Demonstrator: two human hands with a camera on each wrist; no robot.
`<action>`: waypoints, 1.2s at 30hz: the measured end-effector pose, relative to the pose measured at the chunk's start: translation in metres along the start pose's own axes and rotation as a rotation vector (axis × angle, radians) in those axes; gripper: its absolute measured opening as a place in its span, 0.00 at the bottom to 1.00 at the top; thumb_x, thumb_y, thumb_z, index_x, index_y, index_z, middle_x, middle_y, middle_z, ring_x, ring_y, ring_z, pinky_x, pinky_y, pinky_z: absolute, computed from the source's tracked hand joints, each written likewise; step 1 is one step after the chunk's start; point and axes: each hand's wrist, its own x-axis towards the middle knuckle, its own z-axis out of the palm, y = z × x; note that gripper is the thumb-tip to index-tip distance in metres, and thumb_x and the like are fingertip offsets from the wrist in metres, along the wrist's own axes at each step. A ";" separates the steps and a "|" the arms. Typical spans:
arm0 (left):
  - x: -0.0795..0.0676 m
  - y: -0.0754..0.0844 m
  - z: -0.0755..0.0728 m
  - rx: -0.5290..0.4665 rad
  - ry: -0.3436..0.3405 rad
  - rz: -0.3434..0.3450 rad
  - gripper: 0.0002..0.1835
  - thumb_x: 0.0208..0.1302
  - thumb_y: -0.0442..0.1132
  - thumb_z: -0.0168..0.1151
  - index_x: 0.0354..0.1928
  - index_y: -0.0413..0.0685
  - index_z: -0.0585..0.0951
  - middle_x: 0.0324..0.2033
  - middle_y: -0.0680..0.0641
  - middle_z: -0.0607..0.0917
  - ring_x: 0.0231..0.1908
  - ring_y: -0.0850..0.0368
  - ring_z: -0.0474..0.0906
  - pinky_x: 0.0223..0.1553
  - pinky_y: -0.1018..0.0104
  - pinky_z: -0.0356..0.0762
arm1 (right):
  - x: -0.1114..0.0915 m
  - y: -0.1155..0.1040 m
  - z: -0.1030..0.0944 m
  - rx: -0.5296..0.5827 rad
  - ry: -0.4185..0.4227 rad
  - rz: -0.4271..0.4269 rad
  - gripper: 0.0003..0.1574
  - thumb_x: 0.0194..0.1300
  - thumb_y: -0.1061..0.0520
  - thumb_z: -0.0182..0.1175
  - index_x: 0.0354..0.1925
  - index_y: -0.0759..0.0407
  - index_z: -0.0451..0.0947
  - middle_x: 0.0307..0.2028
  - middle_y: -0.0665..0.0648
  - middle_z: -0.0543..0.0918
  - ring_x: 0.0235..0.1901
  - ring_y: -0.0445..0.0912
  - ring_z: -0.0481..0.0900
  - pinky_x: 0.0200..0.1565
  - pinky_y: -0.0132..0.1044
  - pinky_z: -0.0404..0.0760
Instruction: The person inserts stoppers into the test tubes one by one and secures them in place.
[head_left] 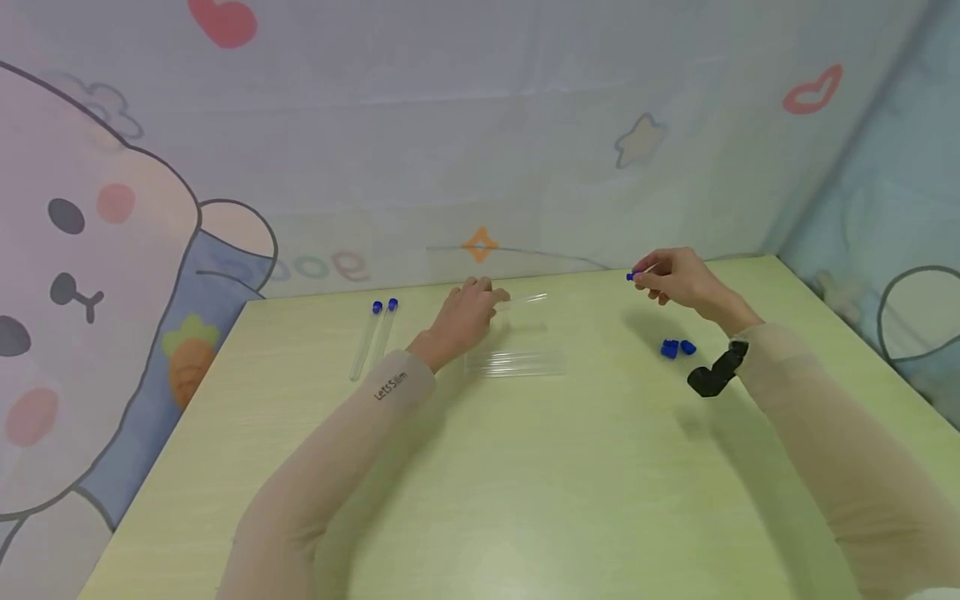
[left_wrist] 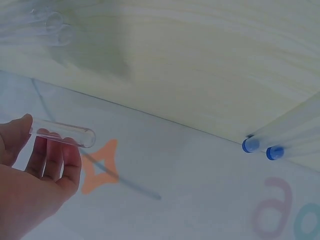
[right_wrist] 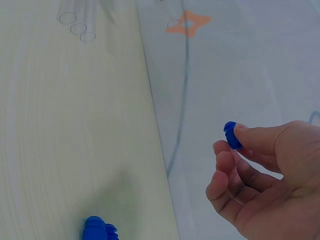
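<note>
My left hand (head_left: 463, 318) holds a clear test tube (left_wrist: 75, 135) between thumb and fingers, above the table's back part. In the head view the tube points right, toward the other hand. My right hand (head_left: 678, 279) pinches a small blue stopper (right_wrist: 231, 135) between thumb and forefinger, raised over the back right of the table. Several uncapped clear tubes (head_left: 517, 363) lie side by side below the left hand. Two tubes with blue stoppers (head_left: 385, 306) lie to its left. Several loose blue stoppers (head_left: 670, 348) sit on the table below the right hand.
The pale wooden table (head_left: 525, 483) ends at a cloth backdrop (head_left: 450, 158) with printed cartoon figures. A black strap with a dark piece (head_left: 716, 373) hangs at the right wrist.
</note>
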 end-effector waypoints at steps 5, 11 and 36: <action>0.002 0.001 -0.001 0.003 -0.003 -0.002 0.20 0.66 0.30 0.57 0.59 0.50 0.78 0.46 0.45 0.80 0.45 0.49 0.73 0.45 0.57 0.76 | 0.003 0.000 0.003 0.014 0.002 0.005 0.19 0.70 0.58 0.55 0.53 0.72 0.73 0.31 0.48 0.82 0.28 0.40 0.77 0.32 0.32 0.80; 0.003 0.003 -0.003 0.003 -0.003 -0.005 0.20 0.67 0.30 0.57 0.59 0.51 0.78 0.46 0.46 0.81 0.42 0.50 0.72 0.42 0.58 0.75 | 0.005 0.000 0.008 0.024 0.001 0.010 0.19 0.70 0.59 0.56 0.53 0.72 0.74 0.32 0.49 0.83 0.28 0.40 0.77 0.31 0.33 0.81; 0.006 0.006 -0.006 0.013 0.003 0.007 0.20 0.67 0.30 0.56 0.59 0.51 0.78 0.46 0.46 0.81 0.40 0.50 0.70 0.40 0.59 0.73 | 0.008 -0.011 0.018 0.050 -0.016 0.003 0.19 0.68 0.59 0.58 0.52 0.72 0.74 0.32 0.50 0.83 0.27 0.41 0.77 0.29 0.32 0.79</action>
